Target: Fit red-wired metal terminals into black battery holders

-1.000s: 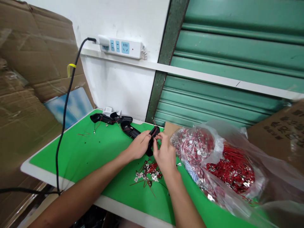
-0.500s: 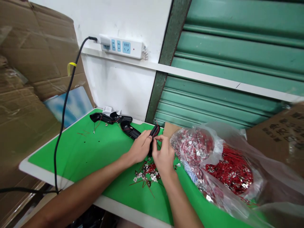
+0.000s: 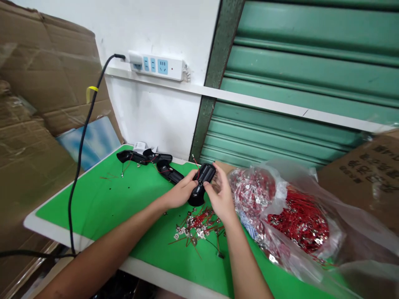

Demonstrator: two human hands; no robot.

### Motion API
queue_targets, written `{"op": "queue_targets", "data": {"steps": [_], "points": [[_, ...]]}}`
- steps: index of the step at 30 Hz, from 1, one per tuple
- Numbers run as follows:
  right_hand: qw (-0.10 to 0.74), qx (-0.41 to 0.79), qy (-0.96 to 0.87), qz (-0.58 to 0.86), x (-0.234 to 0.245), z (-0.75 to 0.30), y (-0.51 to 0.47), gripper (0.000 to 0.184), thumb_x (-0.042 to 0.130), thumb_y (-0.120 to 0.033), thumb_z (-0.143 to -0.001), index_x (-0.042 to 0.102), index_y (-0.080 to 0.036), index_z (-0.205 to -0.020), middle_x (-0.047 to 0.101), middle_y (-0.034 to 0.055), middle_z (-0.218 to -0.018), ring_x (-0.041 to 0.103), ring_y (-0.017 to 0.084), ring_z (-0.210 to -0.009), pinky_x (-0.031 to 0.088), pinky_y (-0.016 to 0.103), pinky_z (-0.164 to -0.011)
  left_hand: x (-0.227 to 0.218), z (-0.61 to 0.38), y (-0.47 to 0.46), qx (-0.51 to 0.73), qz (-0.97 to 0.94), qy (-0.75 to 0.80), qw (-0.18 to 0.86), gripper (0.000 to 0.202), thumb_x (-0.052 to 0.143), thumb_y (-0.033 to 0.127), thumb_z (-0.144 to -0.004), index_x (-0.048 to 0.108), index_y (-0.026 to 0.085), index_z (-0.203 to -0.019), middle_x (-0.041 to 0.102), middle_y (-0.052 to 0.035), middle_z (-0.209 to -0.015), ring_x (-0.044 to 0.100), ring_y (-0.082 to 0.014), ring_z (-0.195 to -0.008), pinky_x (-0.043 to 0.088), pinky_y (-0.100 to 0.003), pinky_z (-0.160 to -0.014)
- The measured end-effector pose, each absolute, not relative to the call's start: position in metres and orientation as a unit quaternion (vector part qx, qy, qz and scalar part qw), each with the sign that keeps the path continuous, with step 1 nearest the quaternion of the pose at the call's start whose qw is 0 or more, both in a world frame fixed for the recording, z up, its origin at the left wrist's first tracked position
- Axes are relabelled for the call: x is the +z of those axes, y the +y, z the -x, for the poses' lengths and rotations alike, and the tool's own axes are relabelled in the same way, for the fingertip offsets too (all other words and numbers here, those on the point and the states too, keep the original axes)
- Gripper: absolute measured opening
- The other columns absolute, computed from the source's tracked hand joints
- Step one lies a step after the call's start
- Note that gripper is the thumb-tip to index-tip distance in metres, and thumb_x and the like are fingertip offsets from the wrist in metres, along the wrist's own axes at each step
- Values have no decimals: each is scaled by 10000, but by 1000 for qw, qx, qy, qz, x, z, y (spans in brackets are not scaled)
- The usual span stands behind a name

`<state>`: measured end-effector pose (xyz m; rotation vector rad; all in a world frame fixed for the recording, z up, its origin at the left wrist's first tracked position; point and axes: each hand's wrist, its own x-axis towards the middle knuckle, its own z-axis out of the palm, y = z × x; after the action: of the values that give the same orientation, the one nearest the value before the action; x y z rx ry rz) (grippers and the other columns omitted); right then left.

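Both hands grip a black plastic housing (image 3: 205, 173) with a rounded, flared lower end. My left hand (image 3: 182, 190) closes on its left side, and my right hand (image 3: 220, 195) wraps its right side with the thumb on the front. A thin red wire (image 3: 197, 164) sticks up from the housing's top left. Just below the hands lies a loose pile of small metal contact plates (image 3: 195, 230) with red wires. To the left, several similar black housings (image 3: 170, 171) rest in a row with red wires on them.
A clear plastic bag (image 3: 299, 220) full of red-wired metal contacts fills the right of the green table (image 3: 93, 203). A black cable (image 3: 81, 141) hangs from the power strip (image 3: 158, 66). Cardboard boxes (image 3: 40, 91) stand at the left, and a green shutter (image 3: 305, 54) rises behind.
The housing has been turned so its broad face shows. My right hand has shifted from pinching near its top to holding its right side. A small wired part now lies by the pile.
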<state>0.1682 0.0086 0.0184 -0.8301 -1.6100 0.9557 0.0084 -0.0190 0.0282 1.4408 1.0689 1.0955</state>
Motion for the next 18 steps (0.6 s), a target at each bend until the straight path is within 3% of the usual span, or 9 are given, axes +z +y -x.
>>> {"op": "queue_targets", "data": {"steps": [6,12,18], "points": [[482,455,-665,344,23,-167,3,682,630,-304,-867,384,-257,-1502,602,130,-1369,692,228,-1059,607,395,-880,31,-5,-21,410,-655,450,447,383,354,361,-969,467,121,-1246,532,-101,-1194,480,-188,-1133,390,-364,-1138],[471,462,-665,351,22,-165,1,715,641,-300,-848,364,-239,-1505,600,141,-1374,691,235,-1079,621,352,-806,30,-3,-20,394,-692,455,399,436,339,381,-983,429,102,-1305,526,-123,-1220,494,-196,-1155,384,-382,-1168],[488,443,-664,353,17,-159,-1,702,621,-301,-880,348,-243,-1524,589,140,-1389,680,240,-1110,615,359,-826,30,-2,-21,394,-704,451,382,451,312,369,-993,391,85,-1335,517,-150,-1270,503,-207,-1196,384,-406,-1182]]}}
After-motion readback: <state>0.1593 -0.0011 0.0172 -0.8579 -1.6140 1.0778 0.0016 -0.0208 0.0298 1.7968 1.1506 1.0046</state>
